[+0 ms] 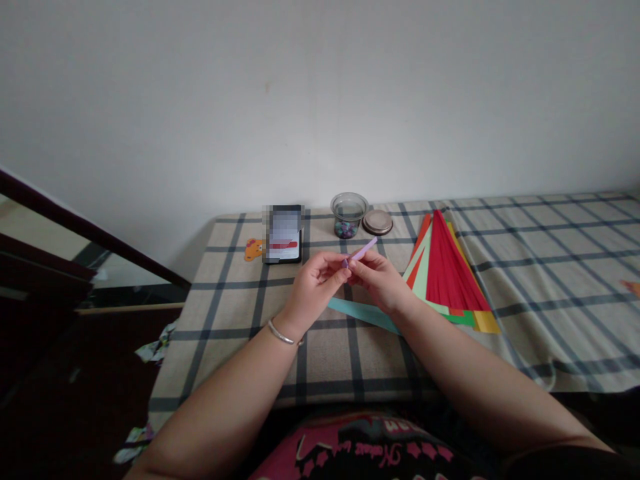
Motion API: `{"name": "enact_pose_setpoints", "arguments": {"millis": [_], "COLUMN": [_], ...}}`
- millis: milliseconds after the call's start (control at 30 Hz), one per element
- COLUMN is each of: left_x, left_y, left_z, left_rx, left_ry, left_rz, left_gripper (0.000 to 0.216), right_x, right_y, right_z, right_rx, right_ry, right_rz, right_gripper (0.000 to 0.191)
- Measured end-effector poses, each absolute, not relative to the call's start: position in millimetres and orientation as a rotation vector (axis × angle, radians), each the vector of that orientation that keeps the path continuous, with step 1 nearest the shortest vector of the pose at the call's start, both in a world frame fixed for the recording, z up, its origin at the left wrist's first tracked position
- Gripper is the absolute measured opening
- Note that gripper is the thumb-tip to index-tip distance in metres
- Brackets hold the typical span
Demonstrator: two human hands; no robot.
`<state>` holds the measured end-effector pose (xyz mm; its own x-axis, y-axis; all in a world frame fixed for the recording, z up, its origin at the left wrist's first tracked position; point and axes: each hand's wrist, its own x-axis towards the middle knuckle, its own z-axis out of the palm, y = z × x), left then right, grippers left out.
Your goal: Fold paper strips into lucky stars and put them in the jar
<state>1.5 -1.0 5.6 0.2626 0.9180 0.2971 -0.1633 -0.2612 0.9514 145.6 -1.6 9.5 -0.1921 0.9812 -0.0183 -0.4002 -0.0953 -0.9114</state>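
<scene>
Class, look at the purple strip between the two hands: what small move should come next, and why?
Probably fold the free length of the purple strip back over its lower end: the left hand and right hand meet at that end, which looks bent, while the rest sticks out straight.

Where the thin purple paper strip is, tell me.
Head view, just right of centre: the purple strip is held by the left hand and right hand.

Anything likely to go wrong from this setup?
1. The purple strip is pinched at the fingertips of the left hand and right hand; it could slip.
2. The jar stands open, lid beside it; a knock might spill its pieces.
3. The right forearm crosses the light-blue strip and might drag it.
</scene>
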Motion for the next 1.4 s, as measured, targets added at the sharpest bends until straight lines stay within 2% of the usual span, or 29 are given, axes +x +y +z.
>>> {"name": "enact_pose_setpoints", "arguments": {"millis": [500,800,1400], "left_x": [1.0,2.7,0.8], "left_y": [-4.9,-5.7,-2.2], "left_z": [5.4,10.0,10.1], "left_rx": [1.655,1.508,1.442], "left_ry": [0.848,0.785,0.775], "left_rz": [1.257,1.274,1.265], "left_gripper": [0.018,0.013,0.015], "right_x": [141.5,143.1,144.1], "right_y": [-0.8,-2.2,-1.9], "right_z": [9.2,6.9,9.2], "right_rx": [-0.961,-0.919,-0.944], "right_ry": [-1.097,-1.053,-0.929], "right_rz": [1.258,1.375,1.539], "right_gripper": [0.03,0.03,0.033]}}
